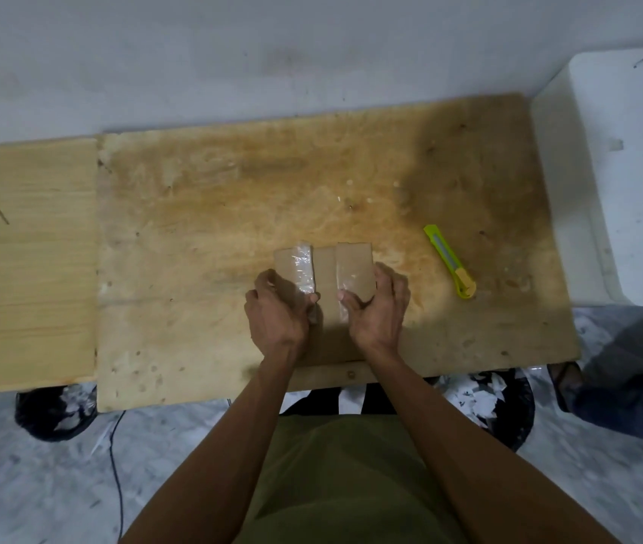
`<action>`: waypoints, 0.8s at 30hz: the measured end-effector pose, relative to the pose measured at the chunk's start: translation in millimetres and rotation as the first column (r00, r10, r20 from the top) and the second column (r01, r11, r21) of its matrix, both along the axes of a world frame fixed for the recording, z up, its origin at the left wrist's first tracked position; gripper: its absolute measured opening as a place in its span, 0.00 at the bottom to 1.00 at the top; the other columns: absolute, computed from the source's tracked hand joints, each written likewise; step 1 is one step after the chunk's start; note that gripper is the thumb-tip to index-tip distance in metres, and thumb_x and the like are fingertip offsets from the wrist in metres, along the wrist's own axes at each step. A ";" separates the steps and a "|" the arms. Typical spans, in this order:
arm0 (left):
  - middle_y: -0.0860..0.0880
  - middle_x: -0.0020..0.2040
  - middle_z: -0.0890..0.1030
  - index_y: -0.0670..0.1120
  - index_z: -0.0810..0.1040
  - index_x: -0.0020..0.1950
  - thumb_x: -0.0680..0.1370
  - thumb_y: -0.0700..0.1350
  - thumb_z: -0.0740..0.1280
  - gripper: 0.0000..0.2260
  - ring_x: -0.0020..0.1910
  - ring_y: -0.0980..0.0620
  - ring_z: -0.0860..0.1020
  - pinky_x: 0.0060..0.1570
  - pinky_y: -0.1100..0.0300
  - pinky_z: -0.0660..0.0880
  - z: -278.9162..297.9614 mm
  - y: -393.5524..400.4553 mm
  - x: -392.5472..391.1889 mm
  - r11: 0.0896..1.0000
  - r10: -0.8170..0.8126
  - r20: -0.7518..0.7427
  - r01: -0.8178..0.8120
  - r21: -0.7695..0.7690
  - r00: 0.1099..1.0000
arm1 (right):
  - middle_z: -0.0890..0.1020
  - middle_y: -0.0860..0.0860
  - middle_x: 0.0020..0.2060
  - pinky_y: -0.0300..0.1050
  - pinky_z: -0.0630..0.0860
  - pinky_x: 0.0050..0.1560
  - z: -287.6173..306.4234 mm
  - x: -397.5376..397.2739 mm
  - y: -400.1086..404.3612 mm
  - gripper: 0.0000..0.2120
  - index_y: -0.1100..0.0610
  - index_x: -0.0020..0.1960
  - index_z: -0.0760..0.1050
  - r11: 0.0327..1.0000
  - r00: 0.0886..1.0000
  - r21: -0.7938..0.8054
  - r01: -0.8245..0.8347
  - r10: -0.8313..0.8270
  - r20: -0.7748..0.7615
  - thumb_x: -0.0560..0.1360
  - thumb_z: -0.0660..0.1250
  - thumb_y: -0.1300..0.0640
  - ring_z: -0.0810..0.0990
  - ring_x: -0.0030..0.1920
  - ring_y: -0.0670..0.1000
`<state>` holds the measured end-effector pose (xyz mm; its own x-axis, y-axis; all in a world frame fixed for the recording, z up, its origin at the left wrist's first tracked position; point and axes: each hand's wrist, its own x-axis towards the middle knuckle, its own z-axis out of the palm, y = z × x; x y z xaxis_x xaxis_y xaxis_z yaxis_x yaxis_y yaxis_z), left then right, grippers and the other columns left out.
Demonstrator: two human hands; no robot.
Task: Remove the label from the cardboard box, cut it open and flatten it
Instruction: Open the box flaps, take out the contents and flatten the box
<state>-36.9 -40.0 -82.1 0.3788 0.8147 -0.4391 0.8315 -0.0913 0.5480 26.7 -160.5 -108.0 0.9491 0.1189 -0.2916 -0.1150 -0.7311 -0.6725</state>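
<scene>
A small brown cardboard box (325,268) lies on the wooden table (233,198) near its front edge, its two top flaps parted with a gap between them. Shiny clear tape covers part of the left flap and runs along the inner edge of the right flap. My left hand (278,312) grips the left flap, thumb on top near the gap. My right hand (378,308) grips the right flap the same way, fingers curled round the box's right side. No label shows on the visible faces.
A yellow-green utility knife (450,261) lies on the table right of the box. A white block (622,174) stands at the table's right end, a lighter wooden board (25,261) at the left. Black bags with paper scraps (480,402) sit on the floor below.
</scene>
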 end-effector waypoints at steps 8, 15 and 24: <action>0.45 0.55 0.76 0.51 0.66 0.67 0.63 0.50 0.79 0.37 0.55 0.43 0.75 0.53 0.51 0.74 -1.3 5.4 5.3 0.997 0.054 0.087 -0.048 -0.068 0.995 | 0.73 0.52 0.58 0.50 0.72 0.59 5.9 10.6 10.0 0.34 0.53 0.62 0.72 0.992 0.987 0.007 0.129 -0.127 -0.096 0.60 0.81 0.52 0.69 0.61 0.55; 0.45 0.57 0.75 0.54 0.57 0.74 0.66 0.56 0.78 0.43 0.55 0.47 0.76 0.53 0.52 0.75 28.9 18.2 4.8 0.986 -0.135 0.347 0.161 -0.047 0.928 | 0.75 0.48 0.56 0.21 0.70 0.42 47.4 22.2 -8.0 0.31 0.58 0.68 0.68 0.950 0.991 0.307 0.063 -0.022 -0.135 0.70 0.77 0.57 0.75 0.48 0.31; 0.42 0.73 0.65 0.57 0.67 0.74 0.79 0.59 0.63 0.24 0.74 0.47 0.63 0.64 0.52 0.69 77.7 -4.0 51.6 0.854 -0.508 0.423 0.504 0.131 0.751 | 0.73 0.47 0.70 0.43 0.71 0.66 108.2 40.2 -33.4 0.33 0.48 0.75 0.62 0.949 0.983 0.288 0.125 -0.157 0.092 0.74 0.70 0.46 0.71 0.69 0.46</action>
<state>14.7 -44.0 -4.5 0.8825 0.4528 -0.1270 0.3439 -0.4373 0.8310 66.9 -193.9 0.1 0.9868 0.0427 -0.1562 -0.1151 -0.4933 -0.8622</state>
